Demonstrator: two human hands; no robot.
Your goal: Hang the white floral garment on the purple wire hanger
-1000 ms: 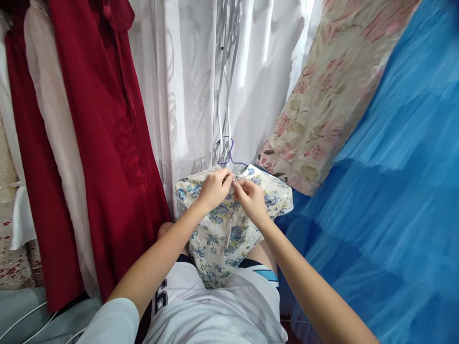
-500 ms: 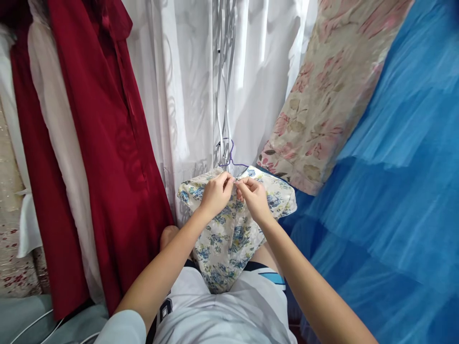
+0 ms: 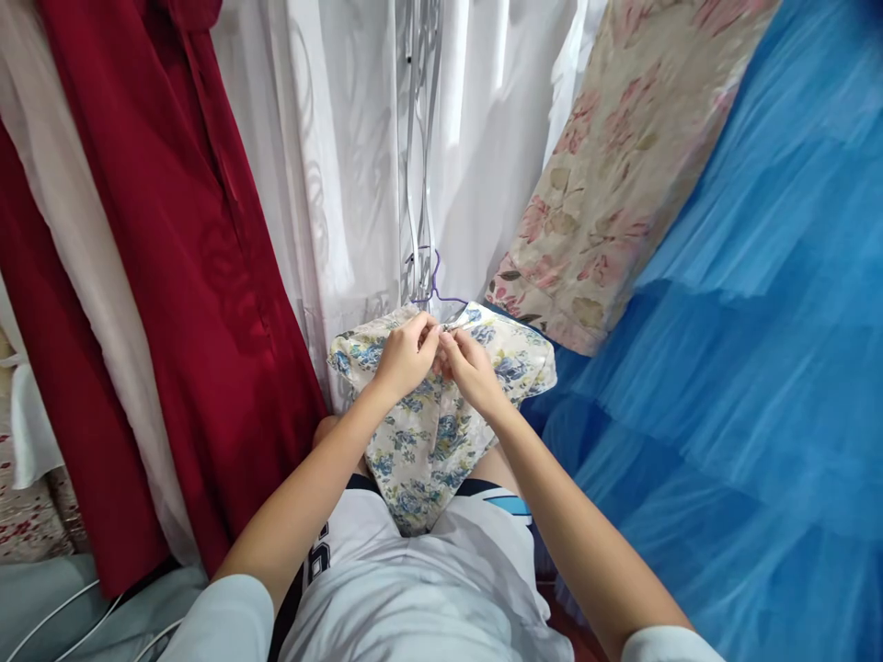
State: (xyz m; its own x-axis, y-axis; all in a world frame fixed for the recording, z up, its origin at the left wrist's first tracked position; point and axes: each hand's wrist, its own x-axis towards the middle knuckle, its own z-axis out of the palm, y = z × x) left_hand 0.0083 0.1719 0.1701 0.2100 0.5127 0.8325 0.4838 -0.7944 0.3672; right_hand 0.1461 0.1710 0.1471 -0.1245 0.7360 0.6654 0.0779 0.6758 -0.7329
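Observation:
A cream blouse (image 3: pixel 411 460) with blue flowers hangs on a thin purple hanger (image 3: pixel 437 287) and drapes down between my thighs. My left hand (image 3: pixel 410 354) is closed in a pinch at the middle of its neckline. Close against it, my right hand (image 3: pixel 473 363) pinches the same spot, thumb and fingers pressed together. The fingertips of both hands nearly meet there. Whatever small part of the neckline lies between them is too small to make out.
Red dresses (image 3: pixel 158 276) hang at the left beside a pale sheer cloth (image 3: pixel 89 248). Behind the hanger fall a white curtain (image 3: pixel 359 184) and pale straps (image 3: pixel 422 138). A pink-flowered cloth (image 3: pixel 586 211) and a blue tiered tulle dress (image 3: pixel 724 368) hang at right. White cables (image 3: pixel 55 618) lie lower left.
Both hands stay at the neckline, with the right thumb now lying straighter and the fingertips closer together. The whole view has shifted slightly, so everything sits a little further left and higher.

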